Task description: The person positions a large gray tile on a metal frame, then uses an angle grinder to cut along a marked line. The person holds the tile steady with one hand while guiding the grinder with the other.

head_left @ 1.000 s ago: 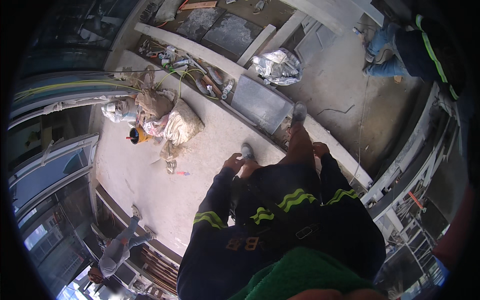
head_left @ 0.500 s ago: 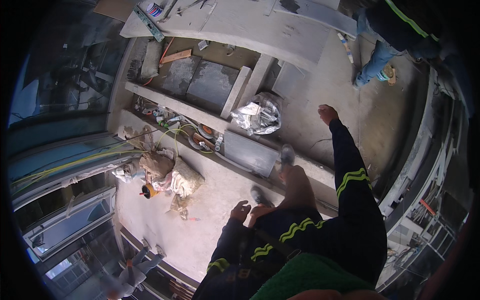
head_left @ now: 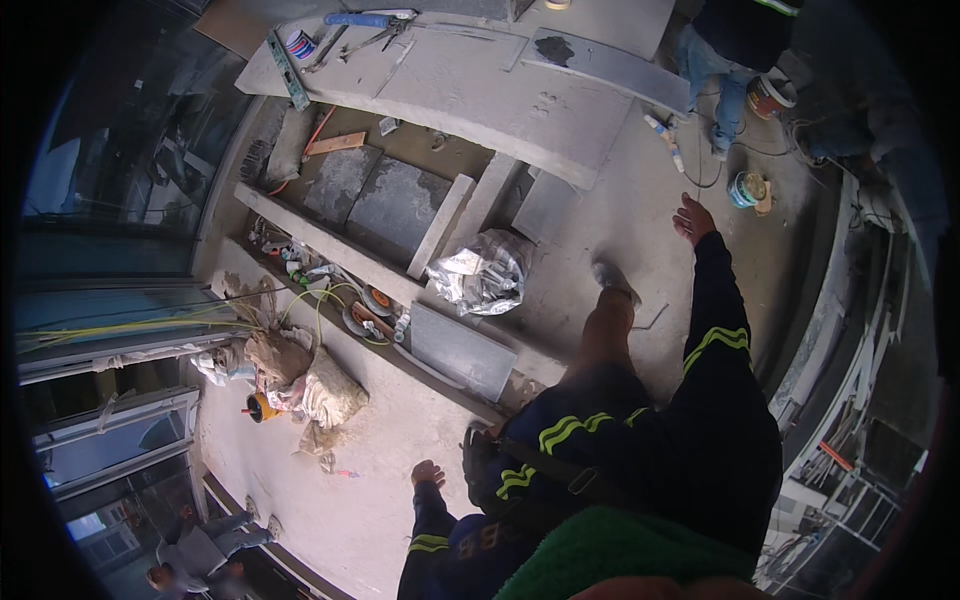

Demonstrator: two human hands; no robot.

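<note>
I look down at my own body in a dark jacket with yellow-green stripes. My left hand [head_left: 428,472] hangs low by my side over the bare concrete floor, fingers loosely apart and holding nothing. My right hand [head_left: 693,217] is stretched out ahead to the right, fingers spread, holding nothing, above the concrete near a thin cable. My leading foot [head_left: 612,280] steps past a low concrete curb [head_left: 330,247]. A crumpled clear plastic bag [head_left: 482,272] lies just left of that foot.
Grey stone slabs [head_left: 392,207] lie in a recess behind the curb. Sacks and rubble [head_left: 318,385] sit at the left with tools and cables. Another person [head_left: 735,35] stands ahead beside buckets [head_left: 748,189]. A wide slab [head_left: 470,70] bears tools.
I have stepped forward over the curb. My right arm has swung out ahead and my left hand has dropped back to my side. The view has shifted forward.
</note>
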